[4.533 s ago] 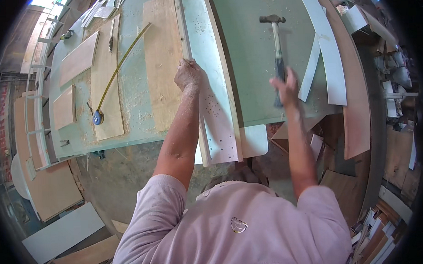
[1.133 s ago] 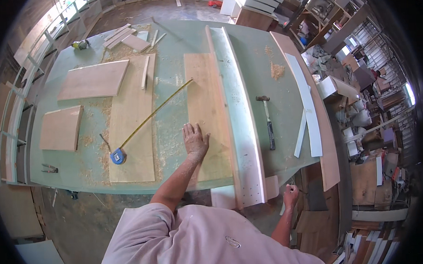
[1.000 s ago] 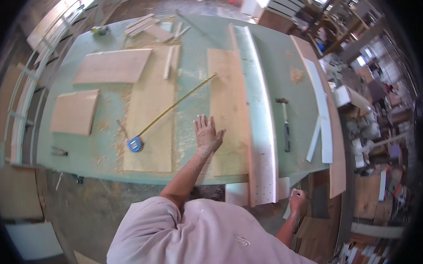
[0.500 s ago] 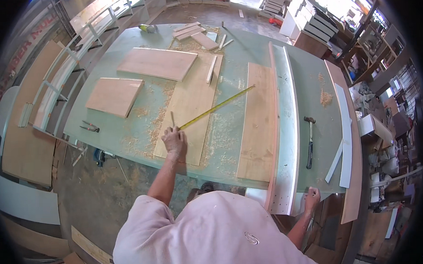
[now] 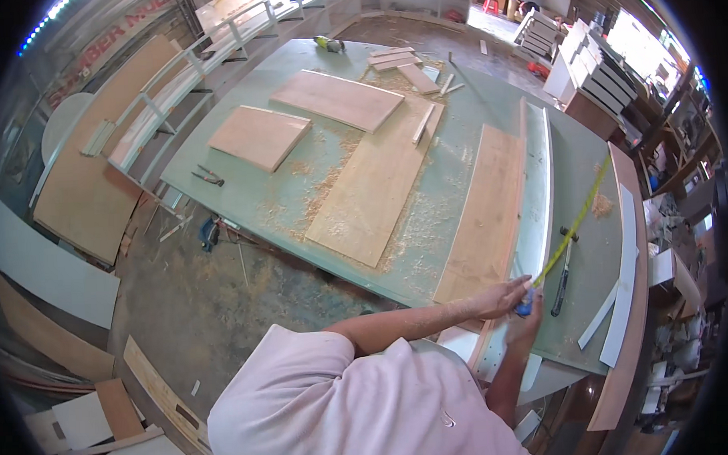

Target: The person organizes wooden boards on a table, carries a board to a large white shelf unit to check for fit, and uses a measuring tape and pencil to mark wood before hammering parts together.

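Both my hands are together over the white-edged long panel [image 5: 537, 191] near the bench's front right. My right hand [image 5: 525, 324] is wrapped round the blue case of a tape measure [image 5: 526, 305]. Against the top of the case, my left hand [image 5: 501, 298] has its fingers closed at the spot where the yellow blade comes out. The blade [image 5: 576, 224] stretches away to the far right, passing over a hammer [image 5: 564, 270]. Left of the hands lies a wide wooden board [image 5: 484, 211]. My fingers partly hide the case.
The green workbench [image 5: 427, 201] bears a long plywood board [image 5: 375, 191], two pinkish panels [image 5: 261, 137], wood shavings [image 5: 331, 192] and pincers [image 5: 210, 176]. White strips [image 5: 619, 287] lie along its right side. A small stack of offcuts [image 5: 394, 59] sits at the back.
My left hand has left the plywood board and moved right to join my right hand. The tape blade has swung from the middle boards to the bench's right side. The view has shifted.
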`<state>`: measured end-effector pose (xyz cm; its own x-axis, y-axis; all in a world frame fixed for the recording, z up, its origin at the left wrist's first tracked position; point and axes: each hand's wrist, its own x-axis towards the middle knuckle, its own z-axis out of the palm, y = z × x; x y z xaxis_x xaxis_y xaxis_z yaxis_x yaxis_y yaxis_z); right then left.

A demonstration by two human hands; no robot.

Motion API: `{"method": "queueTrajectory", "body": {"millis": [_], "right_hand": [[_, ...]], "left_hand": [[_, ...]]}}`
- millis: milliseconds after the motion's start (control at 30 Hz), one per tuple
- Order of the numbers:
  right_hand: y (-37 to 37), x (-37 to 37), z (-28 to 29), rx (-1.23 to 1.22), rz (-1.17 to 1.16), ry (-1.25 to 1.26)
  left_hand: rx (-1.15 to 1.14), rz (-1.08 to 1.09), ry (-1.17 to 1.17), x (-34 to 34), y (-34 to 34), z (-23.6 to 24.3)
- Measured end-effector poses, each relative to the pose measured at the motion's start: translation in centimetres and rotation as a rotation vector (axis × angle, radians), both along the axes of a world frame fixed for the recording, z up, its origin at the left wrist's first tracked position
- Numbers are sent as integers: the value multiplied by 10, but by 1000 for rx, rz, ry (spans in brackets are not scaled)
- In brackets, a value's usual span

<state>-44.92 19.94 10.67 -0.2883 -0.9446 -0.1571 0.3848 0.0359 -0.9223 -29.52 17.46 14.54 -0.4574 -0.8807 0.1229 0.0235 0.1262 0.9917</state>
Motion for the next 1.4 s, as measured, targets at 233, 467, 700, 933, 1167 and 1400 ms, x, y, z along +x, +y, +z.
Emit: {"method": "queueTrajectory", "body": {"millis": [233,467,700,933,1167,1400], "right_hand": [[-33,-139,-21,293,-171,-245],[-75,-193,-28,409,-747,863],[-207,126,-30,2,-297,356],[-343,432,-47,202,291,255],[-480,557,-114,418,281,529],[-503,612,-111,569,188,165]], "left_hand": [[222,163,-300,144,-7,-39],[492,819,-283,387,18,-114],[630,1006,-131,516,-18,-96],[608,826,-118,594,-77,-92],[776,783,-22,678,-79,-99],[814,970,287,730,-95,-131]]}}
